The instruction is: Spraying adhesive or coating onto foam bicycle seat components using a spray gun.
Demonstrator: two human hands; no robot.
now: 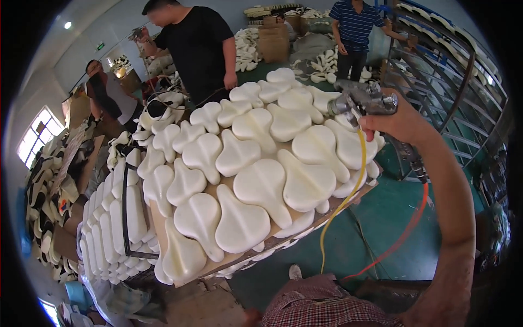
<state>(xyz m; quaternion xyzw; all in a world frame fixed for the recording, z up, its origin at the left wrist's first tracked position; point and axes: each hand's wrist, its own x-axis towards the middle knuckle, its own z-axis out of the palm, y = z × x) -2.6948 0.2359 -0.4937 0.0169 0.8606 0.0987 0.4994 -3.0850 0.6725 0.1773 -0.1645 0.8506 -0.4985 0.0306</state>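
My right hand (pixel 402 117) is wrapped round the handle of a metal spray gun (pixel 366 102), held above the far right corner of a board (pixel 210 266). A yellow hose (pixel 342 206) hangs from the gun, and a red hose (pixel 411 228) runs down from its handle end. Many white foam bicycle saddle pads (pixel 251 180) lie close together in rows on the board, wide ends and noses turned alternately. The gun's nozzle points left over the far pads; no spray can be made out. At the lower edge, a dark, skin-toned patch may be my left hand (pixel 252 318); its fingers do not show.
Stacked white pads (pixel 111 223) and a black metal frame (pixel 126 212) stand left of the board. A metal rack (pixel 452 103) rises at right. A person in black (pixel 197 49) and one in a striped shirt (pixel 357 24) stand beyond; another person (pixel 111 92) is at far left.
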